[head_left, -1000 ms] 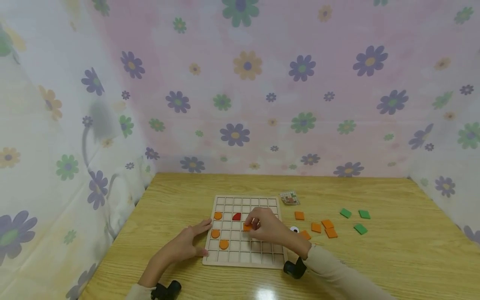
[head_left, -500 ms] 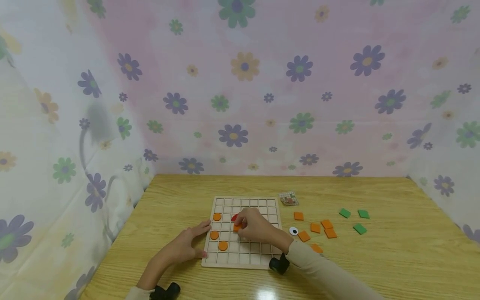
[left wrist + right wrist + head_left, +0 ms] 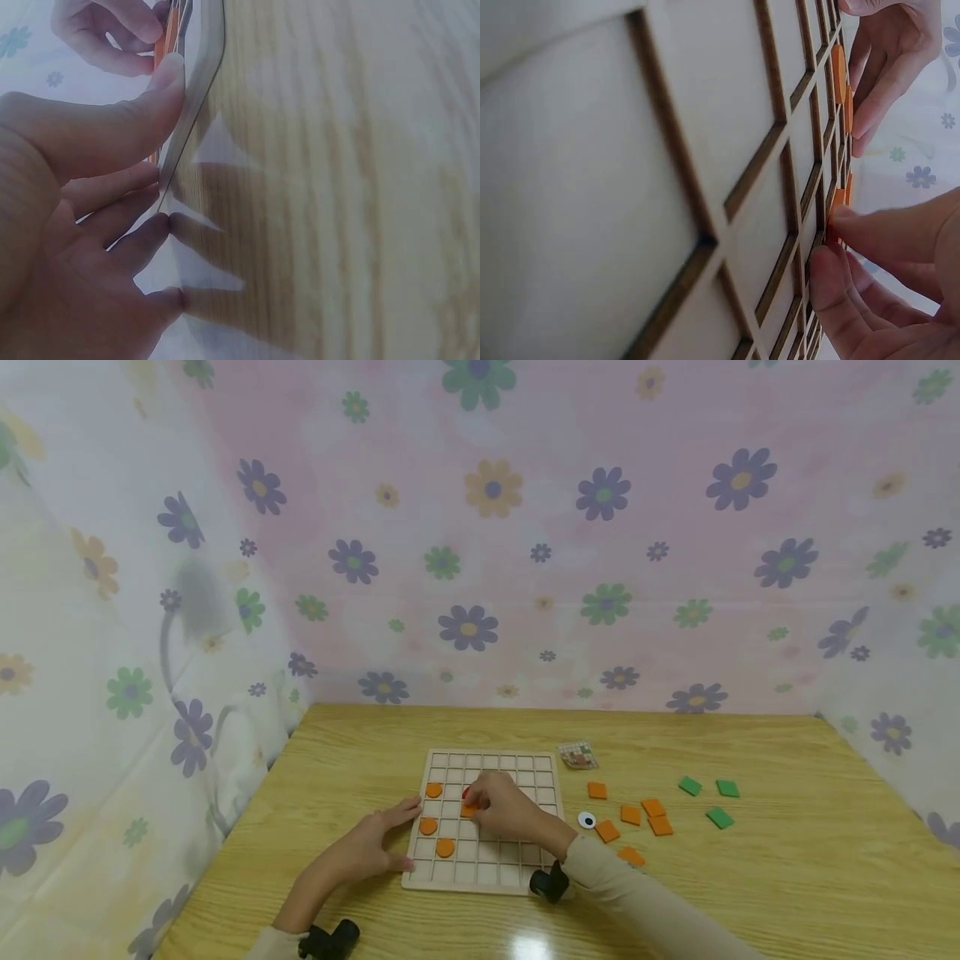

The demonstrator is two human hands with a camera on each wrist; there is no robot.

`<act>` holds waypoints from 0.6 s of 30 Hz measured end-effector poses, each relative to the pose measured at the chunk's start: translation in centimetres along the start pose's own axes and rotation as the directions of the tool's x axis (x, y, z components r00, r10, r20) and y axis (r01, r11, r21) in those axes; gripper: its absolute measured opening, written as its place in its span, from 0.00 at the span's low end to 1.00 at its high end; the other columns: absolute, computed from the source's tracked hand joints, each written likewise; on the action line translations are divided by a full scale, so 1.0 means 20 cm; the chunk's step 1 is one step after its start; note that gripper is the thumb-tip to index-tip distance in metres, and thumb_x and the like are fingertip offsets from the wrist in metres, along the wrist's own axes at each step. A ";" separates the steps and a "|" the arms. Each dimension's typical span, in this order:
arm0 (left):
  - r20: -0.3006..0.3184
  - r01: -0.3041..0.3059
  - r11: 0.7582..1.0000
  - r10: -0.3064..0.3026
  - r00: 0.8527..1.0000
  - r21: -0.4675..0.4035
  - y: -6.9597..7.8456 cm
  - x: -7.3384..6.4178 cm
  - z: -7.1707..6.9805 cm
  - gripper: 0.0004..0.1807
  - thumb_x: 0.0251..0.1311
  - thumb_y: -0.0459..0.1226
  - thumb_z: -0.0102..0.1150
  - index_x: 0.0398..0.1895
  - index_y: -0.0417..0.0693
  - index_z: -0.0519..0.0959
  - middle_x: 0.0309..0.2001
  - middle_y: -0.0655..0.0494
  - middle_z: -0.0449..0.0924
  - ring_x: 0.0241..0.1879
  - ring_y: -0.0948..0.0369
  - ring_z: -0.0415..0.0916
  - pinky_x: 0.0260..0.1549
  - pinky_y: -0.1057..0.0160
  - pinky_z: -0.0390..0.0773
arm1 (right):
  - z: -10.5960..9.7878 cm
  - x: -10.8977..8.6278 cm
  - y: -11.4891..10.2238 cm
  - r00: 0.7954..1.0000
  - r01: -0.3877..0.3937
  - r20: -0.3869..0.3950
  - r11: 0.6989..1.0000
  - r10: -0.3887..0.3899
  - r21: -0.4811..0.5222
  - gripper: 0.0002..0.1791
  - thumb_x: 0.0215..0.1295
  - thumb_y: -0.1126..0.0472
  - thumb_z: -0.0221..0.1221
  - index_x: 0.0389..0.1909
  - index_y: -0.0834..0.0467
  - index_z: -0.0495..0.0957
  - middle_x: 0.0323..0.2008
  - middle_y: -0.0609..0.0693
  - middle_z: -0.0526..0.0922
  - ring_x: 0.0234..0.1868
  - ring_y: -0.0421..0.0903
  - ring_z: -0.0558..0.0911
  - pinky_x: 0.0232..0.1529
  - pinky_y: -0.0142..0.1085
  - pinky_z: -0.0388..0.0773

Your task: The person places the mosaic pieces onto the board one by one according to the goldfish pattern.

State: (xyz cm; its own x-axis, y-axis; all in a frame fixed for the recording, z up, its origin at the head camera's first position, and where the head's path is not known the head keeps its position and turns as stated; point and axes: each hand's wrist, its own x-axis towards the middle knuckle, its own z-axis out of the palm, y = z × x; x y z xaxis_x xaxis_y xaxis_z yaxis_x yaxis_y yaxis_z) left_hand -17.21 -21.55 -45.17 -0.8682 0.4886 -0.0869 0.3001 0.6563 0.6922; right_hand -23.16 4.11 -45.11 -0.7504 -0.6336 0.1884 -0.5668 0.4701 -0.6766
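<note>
A wooden grid board point(image 3: 517, 881) lies on the table, its squares divided by thin strips. My right hand point(image 3: 510, 806) is over its middle, thumb and fingertips pinching an orange square tile point(image 3: 468, 811) at one of the squares; the right wrist view shows this orange tile point(image 3: 835, 216) low against the grid. Just beyond it a red piece point(image 3: 467, 793) is partly hidden by the fingers. My left hand point(image 3: 367, 847) rests along the board's left edge, fingers extended and thumb near the front corner; its fingertips meet the board's rim point(image 3: 196, 97) in the left wrist view.
Orange discs point(image 3: 445, 847) sit in squares on the board's left side. To the right lie several orange tiles point(image 3: 631, 814), a white disc with a black spot point(image 3: 587, 820) and green tiles point(image 3: 721, 817). A small patterned card point(image 3: 577, 755) lies by the back right corner.
My right hand has moved left across the board with the orange tile, stopping just in front of the red piece. My left hand has stayed at the board's edge.
</note>
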 end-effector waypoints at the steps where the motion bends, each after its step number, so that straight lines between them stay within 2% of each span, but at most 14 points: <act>1: 0.001 -0.002 1.000 0.002 1.000 0.000 0.00 0.00 0.00 0.42 0.52 0.37 0.69 0.69 0.39 0.62 0.72 0.48 0.52 0.70 0.45 0.47 0.64 0.39 0.50 | 0.00 0.00 0.00 1.000 -0.003 0.003 1.000 0.003 -0.001 0.07 0.55 0.73 0.62 0.34 0.63 0.84 0.32 0.51 0.78 0.28 0.40 0.72 0.28 0.30 0.72; 10: 0.001 0.005 1.000 -0.005 1.000 -0.007 0.01 0.00 0.00 0.42 0.51 0.37 0.70 0.69 0.39 0.62 0.72 0.47 0.52 0.70 0.45 0.47 0.64 0.37 0.47 | 0.01 0.00 -0.01 1.000 -0.002 0.008 1.000 0.002 -0.003 0.08 0.54 0.75 0.62 0.33 0.62 0.84 0.30 0.51 0.76 0.26 0.39 0.70 0.25 0.29 0.71; 18: -0.003 0.001 1.000 -0.001 1.000 -0.010 -0.01 0.00 0.00 0.42 0.51 0.37 0.70 0.69 0.39 0.62 0.72 0.48 0.52 0.71 0.45 0.47 0.64 0.38 0.48 | -0.01 -0.02 -0.01 0.998 0.055 -0.008 0.998 -0.055 -0.029 0.07 0.53 0.74 0.63 0.33 0.62 0.83 0.30 0.52 0.77 0.25 0.40 0.72 0.24 0.29 0.72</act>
State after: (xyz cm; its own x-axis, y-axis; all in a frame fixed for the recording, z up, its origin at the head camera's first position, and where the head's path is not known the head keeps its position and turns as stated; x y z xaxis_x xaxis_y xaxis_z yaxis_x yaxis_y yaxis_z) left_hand -17.22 -21.65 -45.25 -0.8695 0.4865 -0.0852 0.2956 0.6508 0.6994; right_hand -22.79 4.27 -44.90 -0.7209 -0.6533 0.2314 -0.6167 0.4522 -0.6444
